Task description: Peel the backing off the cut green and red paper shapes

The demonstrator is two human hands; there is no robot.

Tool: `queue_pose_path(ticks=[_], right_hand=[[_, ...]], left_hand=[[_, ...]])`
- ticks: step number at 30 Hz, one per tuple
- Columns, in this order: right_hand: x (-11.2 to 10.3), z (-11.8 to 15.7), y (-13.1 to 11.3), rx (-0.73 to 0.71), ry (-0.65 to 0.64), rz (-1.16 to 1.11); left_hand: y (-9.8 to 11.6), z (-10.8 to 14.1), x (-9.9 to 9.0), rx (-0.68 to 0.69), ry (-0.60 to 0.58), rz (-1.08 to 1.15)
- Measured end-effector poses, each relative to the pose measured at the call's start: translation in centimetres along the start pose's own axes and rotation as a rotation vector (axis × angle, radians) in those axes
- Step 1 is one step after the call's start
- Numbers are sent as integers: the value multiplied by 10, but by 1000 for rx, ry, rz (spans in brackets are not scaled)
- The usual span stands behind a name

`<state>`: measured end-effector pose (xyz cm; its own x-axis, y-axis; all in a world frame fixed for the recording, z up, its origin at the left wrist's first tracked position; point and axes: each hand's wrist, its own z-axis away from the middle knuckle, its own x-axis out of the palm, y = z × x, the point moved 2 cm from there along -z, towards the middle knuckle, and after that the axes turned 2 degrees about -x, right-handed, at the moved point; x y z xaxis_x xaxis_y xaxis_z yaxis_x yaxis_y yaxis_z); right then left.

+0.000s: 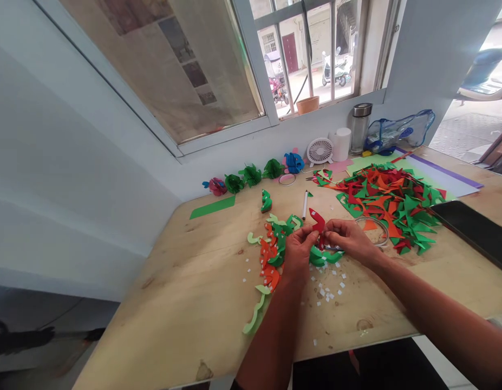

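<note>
My left hand (298,250) pinches a curved red paper piece (318,221) between thumb and fingers, with a small white square on its upper end. Close beside its lower part, my right hand (345,238) is closed, thumb and fingertips together; what they grip is too small to make out. Beneath and around the hands lie cut paper shapes, including orange pieces (268,259), green pieces (326,257) and a pale green wavy strip (256,310). Many carry white squares. Loose white squares (327,293) are scattered on the tabletop below my hands.
A heap of red, orange and green paper scraps (391,200) lies at right, beside a black phone (474,230). A white marker (305,205) lies ahead. Along the wall stand folded paper figures (251,174), a small fan (319,151) and a glass bottle (359,130).
</note>
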<state>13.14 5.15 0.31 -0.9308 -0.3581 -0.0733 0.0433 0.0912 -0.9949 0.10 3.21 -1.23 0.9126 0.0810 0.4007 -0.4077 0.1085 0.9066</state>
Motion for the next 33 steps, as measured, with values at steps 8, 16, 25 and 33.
queue_pose_path(ticks=[8,16,25,33], right_hand=[[3,0,0,-1,7,-35],[-3,1,0,-7,-48,50],[-5,6,-12,-34,-222,140],[-14,1,-9,-52,49,133]], left_hand=[[3,1,2,12,42,-9],[7,0,-2,-1,154,141],[9,-1,-7,29,181,108],[11,2,-2,89,129,-25]])
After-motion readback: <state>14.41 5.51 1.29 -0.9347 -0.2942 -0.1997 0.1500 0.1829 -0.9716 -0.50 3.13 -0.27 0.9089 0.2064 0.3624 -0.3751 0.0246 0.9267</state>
